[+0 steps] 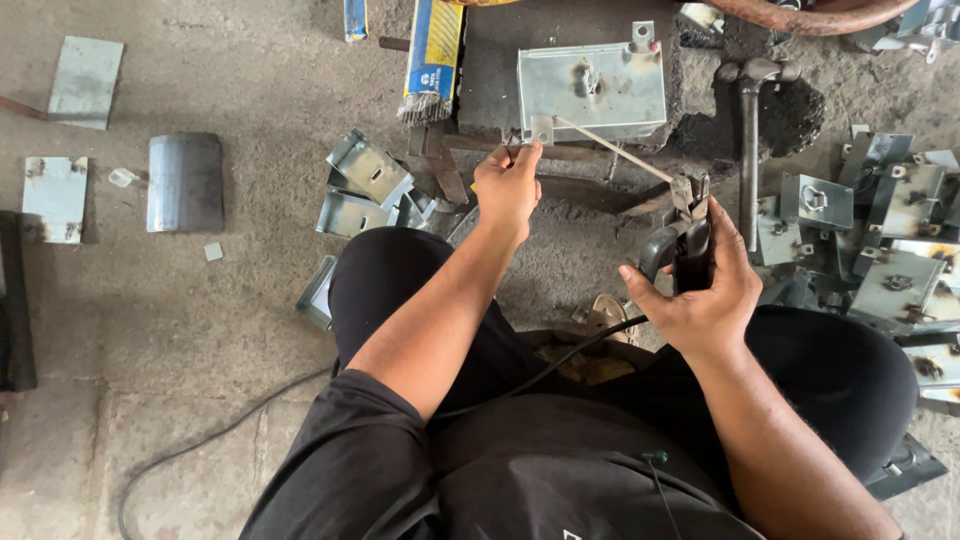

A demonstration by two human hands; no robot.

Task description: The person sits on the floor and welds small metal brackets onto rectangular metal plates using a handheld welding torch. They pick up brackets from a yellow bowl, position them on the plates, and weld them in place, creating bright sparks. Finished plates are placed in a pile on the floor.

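Head camera looks straight down on a person seated on a concrete floor (230, 330) in dark clothes, knees spread. The left hand (508, 185) reaches forward, its fingers pinched together on the near edge of a galvanised sheet-metal box (592, 92) by a small tab bracket (542, 128) at the box's lower left corner. The box lies flat on a dark, scorched work block (500, 60) and shows burn marks on its top face; a second small tab stands at its upper right corner.

The right hand (700, 290) is closed around the black grips of a welding electrode holder (685, 232). A thin welding rod (612, 148) is clamped in the holder's head and runs up and to the left, its tip meeting the box's near edge just beside the tab bracket and close to the left fingertips. A black cable (545, 370) leaves the holder and runs back across the lap.

Right of the block a hammer (750, 150) lies with its head away from the person, its handle pointing toward the right hand. Farther right sits a heap of similar metal boxes and brackets (880, 240). Just left of the left forearm lie a few more folded metal pieces (368, 185). A packet of welding rods (432, 55), blue and yellow, rests beside the block's left edge. Flat metal plates (85, 80) and a curved sheet (185, 182) lie well apart on the floor to the left.
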